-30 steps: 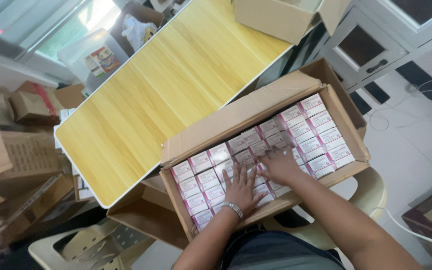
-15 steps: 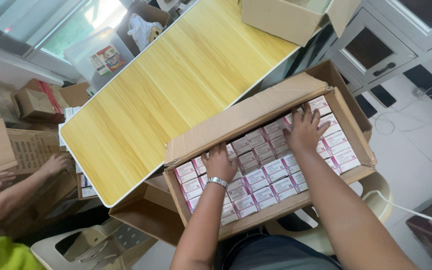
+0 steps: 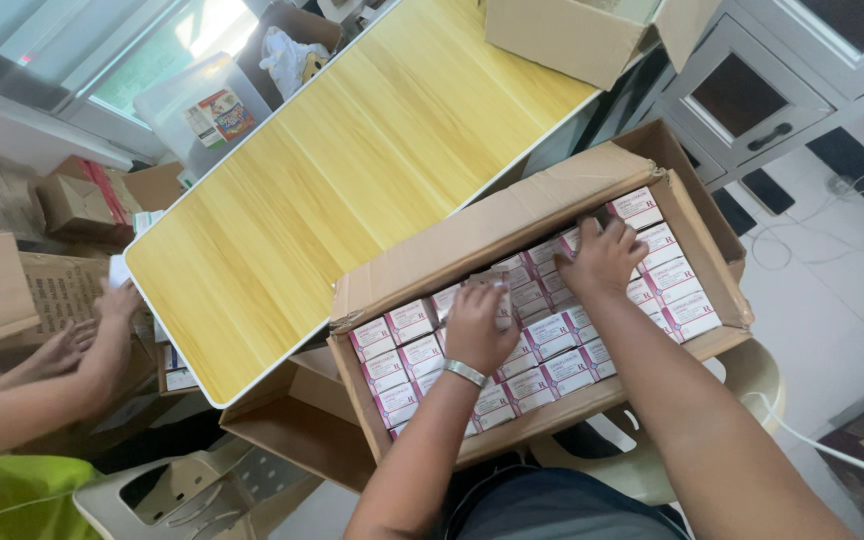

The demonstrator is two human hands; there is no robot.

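Rows of small white-and-pink packets (image 3: 552, 335) filled an open cardboard carton (image 3: 472, 245) that sat in front of the person, just beside the corner of a long yellow wooden surface (image 3: 352, 170). The carton's flaps stood open, and the packets lay flat in tight lines from its left end to its right.

The left hand (image 3: 477, 325), with a metal bracelet (image 3: 465, 372) at the wrist, rested on the packets near the middle of the carton; its fingers were curled around one packet (image 3: 500, 300) that stood up out of its row, close to the back wall. The right hand (image 3: 602, 258) lay further right on the packets, near the back wall too, its fingers spread and bent down onto the tops of the boxes. Whether it was gripping any single packet could not be told.

A pale plastic chair (image 3: 742, 375) showed under the carton's right end, and a second open carton (image 3: 282, 420) sat lower at the left. Another cardboard box (image 3: 572, 35) stood at the far end of the surface. At the left edge, another person's hands (image 3: 87, 330) touched a brown box (image 3: 47, 290), with a bright green sleeve (image 3: 12, 495) below them. A grey cabinet (image 3: 752, 95) stood at the upper right, above a white tiled floor (image 3: 832, 330).
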